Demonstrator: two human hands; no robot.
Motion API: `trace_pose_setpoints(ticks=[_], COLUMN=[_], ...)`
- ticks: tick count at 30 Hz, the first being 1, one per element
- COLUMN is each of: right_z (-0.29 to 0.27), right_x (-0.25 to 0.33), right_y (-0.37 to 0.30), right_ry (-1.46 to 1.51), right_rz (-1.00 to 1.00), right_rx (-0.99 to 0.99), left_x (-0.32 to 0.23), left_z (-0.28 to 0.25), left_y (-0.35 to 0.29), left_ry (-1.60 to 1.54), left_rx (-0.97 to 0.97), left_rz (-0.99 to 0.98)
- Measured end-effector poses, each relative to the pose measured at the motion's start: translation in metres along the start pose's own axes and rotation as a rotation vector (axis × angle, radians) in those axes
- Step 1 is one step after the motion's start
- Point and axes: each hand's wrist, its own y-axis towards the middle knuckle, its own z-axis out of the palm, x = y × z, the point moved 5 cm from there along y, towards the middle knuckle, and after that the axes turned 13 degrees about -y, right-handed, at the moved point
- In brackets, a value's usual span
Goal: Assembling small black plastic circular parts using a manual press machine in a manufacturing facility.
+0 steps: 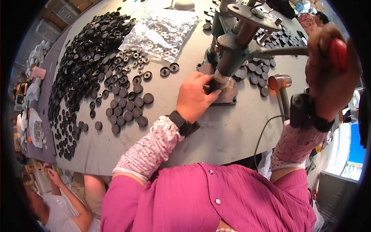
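While left grip [195,94] pinches a dark piece [213,86] beneath the press [232,58], right grip [328,77] clasping its red knob [339,55], caps [98,42] and hammer [279,82] flank it.

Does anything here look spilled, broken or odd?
Nothing looks clearly broken. The oddest bit is crumpled, translucent wrapping at the lower end of the green press, beside the left hand; it looks makeshift. The black caps lie in a loose heap, but I can't tell whether they spilled.
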Motion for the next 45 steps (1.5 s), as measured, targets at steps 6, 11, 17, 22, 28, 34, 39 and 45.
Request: trace_pose_setpoints(ticks=[6, 11, 17, 22, 28, 34, 39, 45], right_z=[0.009, 0.013, 0.036, 0.026, 0.003, -0.009, -0.007, -0.003], right_x=[0.002, -0.018, -0.098, -0.083, -0.016, -0.009, -0.008, -0.043], right_y=[0.005, -0.066, -0.187, -0.162, -0.063, 0.009, 0.002, -0.079], right_ry=[0.233, 0.077, -0.149, -0.303, 0.043, 0.261, 0.195, 0.085], right_rz=[0.055, -0.316, -0.330, -0.390, -0.211, -0.101, -0.004, -0.154], right_rx=[-0.621, -0.108, -0.162, -0.092, -0.018, 0.153, 0.136, -0.102], left_x=[0.011, -0.009, 0.006, 0.029, 0.000, 0.005, 0.007, -0.015], left_z=[0.011, -0.014, -0.118, -0.154, -0.082, 0.005, 0.016, -0.030], left_y=[0.014, 0.005, -0.043, -0.063, -0.030, 0.006, 0.019, -0.005], left_ry=[-0.066, -0.140, 0.509, 0.544, 0.177, -0.101, -0.022, -0.070], left_rx=[-0.075, -0.066, 0.017, 0.055, 0.126, -0.051, -0.061, -0.043], left_rz=[-0.050, -0.065, -0.095, -0.197, -0.188, -0.039, -0.030, 0.023])
